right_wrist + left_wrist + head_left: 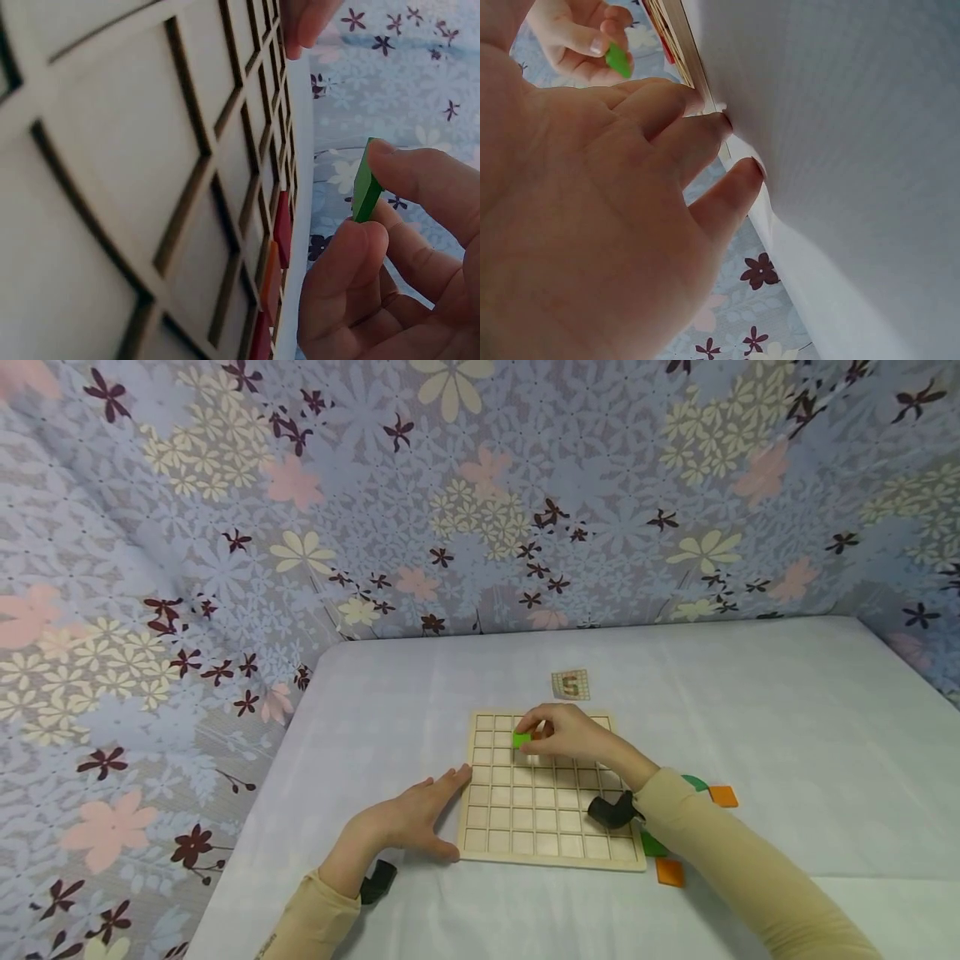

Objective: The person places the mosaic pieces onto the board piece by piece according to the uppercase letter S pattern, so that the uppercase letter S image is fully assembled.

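My right hand [573, 732] pinches a small green square tile [366, 187] between thumb and fingertip. The tile is held over the upper left part of a pale wooden grid board [522, 820], clear of its surface in the right wrist view. Two red tiles [283, 229] and an orange tile [268, 279] sit in cells of the board; in the head view the right hand mostly hides them. My left hand [411, 814] lies by the board's left side, fingers extended, with fingertips at the edge. It holds nothing.
Beyond the board lies a small gridded card [571, 685] with a figure like a 5. Orange tiles [723, 796] and green pieces [655, 844] lie right of the board, partly under the right sleeve [720, 852]. A flowered cloth [480, 527] hangs behind the white-covered table [390, 693].
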`<state>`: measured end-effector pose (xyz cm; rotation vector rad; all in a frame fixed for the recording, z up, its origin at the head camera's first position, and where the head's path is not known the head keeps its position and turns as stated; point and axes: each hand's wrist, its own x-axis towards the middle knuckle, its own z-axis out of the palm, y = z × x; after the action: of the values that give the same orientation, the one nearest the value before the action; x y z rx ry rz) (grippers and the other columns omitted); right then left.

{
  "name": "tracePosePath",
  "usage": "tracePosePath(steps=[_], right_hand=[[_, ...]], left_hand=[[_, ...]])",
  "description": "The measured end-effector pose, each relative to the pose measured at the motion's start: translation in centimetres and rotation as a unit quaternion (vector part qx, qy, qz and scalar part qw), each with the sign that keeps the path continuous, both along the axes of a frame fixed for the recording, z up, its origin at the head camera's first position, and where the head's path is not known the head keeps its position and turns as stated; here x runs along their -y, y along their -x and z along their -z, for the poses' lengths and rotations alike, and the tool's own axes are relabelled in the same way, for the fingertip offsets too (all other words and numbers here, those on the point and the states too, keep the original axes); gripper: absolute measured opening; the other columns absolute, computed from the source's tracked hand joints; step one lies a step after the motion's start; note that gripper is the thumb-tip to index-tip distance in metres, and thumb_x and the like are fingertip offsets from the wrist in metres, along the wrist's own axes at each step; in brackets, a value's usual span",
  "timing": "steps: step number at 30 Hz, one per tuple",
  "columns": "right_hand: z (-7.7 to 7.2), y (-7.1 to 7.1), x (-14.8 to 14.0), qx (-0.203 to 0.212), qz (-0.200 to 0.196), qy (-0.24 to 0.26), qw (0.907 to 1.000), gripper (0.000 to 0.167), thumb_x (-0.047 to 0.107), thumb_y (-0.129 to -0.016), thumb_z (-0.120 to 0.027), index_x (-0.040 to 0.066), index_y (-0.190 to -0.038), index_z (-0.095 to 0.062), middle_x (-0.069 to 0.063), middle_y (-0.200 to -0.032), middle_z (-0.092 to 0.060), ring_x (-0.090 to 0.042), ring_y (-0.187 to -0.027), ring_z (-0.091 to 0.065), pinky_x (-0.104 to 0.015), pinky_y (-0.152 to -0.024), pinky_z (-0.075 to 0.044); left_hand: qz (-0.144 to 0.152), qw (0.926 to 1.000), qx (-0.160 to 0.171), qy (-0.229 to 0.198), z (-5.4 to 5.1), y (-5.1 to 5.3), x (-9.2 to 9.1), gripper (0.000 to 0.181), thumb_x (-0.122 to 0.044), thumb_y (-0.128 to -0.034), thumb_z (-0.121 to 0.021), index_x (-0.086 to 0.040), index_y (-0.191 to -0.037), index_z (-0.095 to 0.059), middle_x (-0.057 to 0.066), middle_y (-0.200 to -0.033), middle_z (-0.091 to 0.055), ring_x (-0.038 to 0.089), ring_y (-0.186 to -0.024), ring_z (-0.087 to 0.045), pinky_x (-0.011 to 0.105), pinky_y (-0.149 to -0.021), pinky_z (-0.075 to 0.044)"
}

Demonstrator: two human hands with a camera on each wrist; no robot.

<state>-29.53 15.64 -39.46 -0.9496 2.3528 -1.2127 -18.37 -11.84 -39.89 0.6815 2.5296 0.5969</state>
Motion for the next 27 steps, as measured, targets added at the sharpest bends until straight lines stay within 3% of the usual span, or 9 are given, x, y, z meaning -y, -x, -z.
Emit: tracePosePath(steps=[8,27], right_hand=[[0.9,0.0,-0.2,-0.005,-0.009,-0.011,0.9999,0.03,0.021,-0.083,-0.073,0.006,-0.108,-0.066,-0.003,-0.094,-0.061,-0.017,-0.076,-0.057,-0.033,-0.069,-0.051],[2.1,-0.2,0.0,-0.086,-0.04,-0.034,0.9949,0.026,0.016,-0.083,-0.073,0.004,-0.105,-0.067,-0.003,-0.095,-0.06,-0.014,-0.08,-0.054,-0.03,-0.073,-0.05]], left_hand=[[-0.003,1.0,-0.004,0.005,0.0,0.1,-0.4,0.106,-0.034,-0.0738,-0.08,-0.007,-0.152,-0.014,0.012,-0.155,-0.017,0.025,-0.141,-0.018,0.041,-0.113,-0.018],[-0.002,1.0,-0.008,-0.001,0.4,-0.1,-0.6,0.106,-0.033,-0.0743,-0.08,-0.006,-0.152,-0.013,0.014,-0.155,-0.016,0.025,-0.141,-0.017,0.042,-0.113,-0.017]])
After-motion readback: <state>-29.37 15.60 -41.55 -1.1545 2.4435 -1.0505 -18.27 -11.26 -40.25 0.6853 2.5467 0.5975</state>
